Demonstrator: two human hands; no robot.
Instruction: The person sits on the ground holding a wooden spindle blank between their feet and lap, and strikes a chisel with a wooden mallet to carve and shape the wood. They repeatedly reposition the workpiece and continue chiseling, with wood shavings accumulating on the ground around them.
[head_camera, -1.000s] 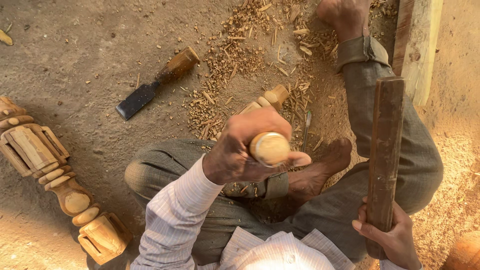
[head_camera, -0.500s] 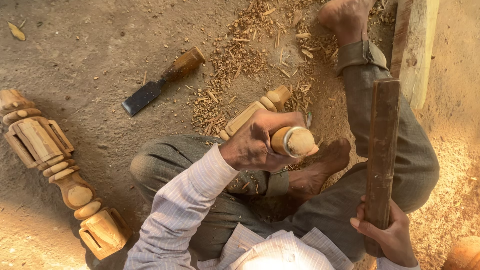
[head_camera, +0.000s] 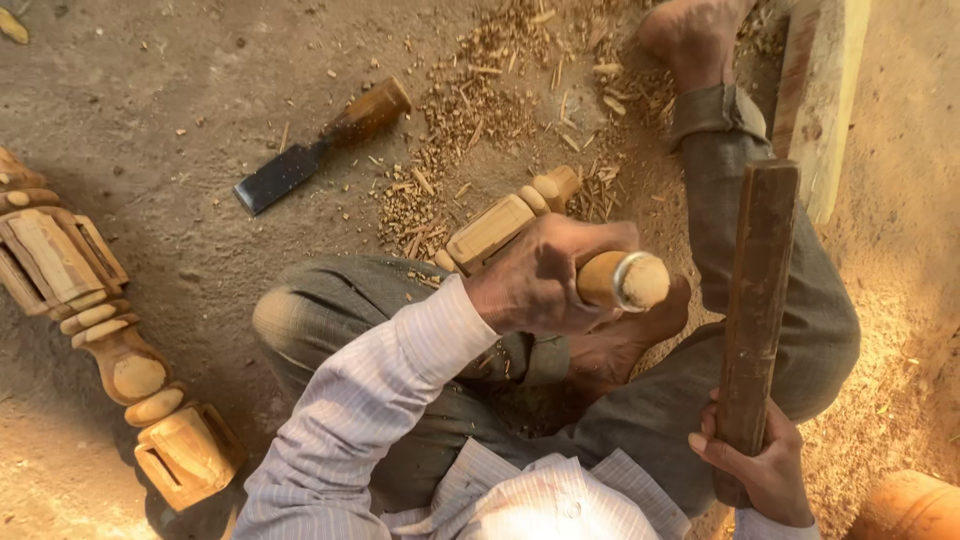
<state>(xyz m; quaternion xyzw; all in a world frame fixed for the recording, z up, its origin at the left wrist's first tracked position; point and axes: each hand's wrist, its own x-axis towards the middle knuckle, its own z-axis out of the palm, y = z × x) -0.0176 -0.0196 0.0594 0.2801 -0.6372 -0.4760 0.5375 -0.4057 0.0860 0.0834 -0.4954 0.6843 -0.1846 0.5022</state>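
I sit on the ground, looking down. My left hand grips a chisel by its round wooden handle, which has a metal ring near its end. Under that hand lies a carved wooden leg, pointing up and to the right; the chisel's blade is hidden behind my hand. Lower right, my right hand is closed on the bottom of a long dark wooden mallet stick, held upright and clear of the chisel.
A second chisel with a dark blade lies on the dirt at upper left. A finished carved leg lies along the left edge. Wood chips cover the ground ahead. A pale plank stands at upper right.
My left hand has tilted the chisel handle over to the right. The view has shifted slightly. The mallet stick stays raised in my right hand.
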